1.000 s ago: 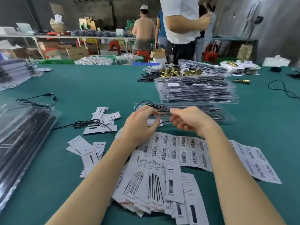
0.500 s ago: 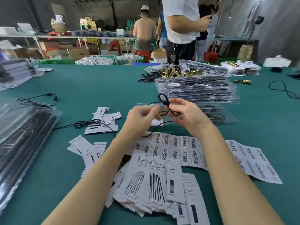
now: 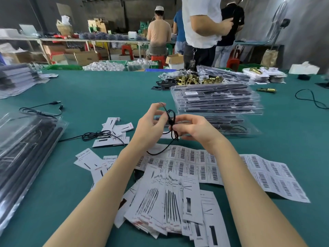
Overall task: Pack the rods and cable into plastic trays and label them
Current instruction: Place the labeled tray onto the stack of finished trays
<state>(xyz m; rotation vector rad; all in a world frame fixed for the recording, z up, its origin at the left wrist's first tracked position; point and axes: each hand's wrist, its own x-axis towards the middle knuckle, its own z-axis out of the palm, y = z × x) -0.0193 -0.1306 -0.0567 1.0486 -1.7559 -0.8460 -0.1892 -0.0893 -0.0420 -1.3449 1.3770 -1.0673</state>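
At the table's near edge lies a fanned heap of printed cards [image 3: 170, 207], too many and too overlapped to count. Just beyond it, barcode sheets [image 3: 222, 163] spread toward the right; I make out two or three sheets, mostly unpeeled.

Above the sheets, both hands work one black cable [image 3: 171, 122]. The left hand [image 3: 151, 125] pinches its loop between thumb and fingertips, held up off the table; the right hand [image 3: 194, 128] pinches the bundle at its waist, the tail drooping onto the sheets. The cable looks to be mid-coiling, not yet in a tray.

Right behind the hands sits an open tray [image 3: 231, 127], with something dark already in it, so probably awaiting this cable. Behind that, a stack of closed trays [image 3: 217, 100], roughly eight, the top one labelled: a good batch seems done.

Left of the hands, a second cable [image 3: 96, 135] lies on loose cards; a third [image 3: 41, 111] is further left, a fourth [image 3: 310, 98] near the right edge. At the left edge lies a bag of rods [image 3: 25, 154], count untellable, so plenty appears left.
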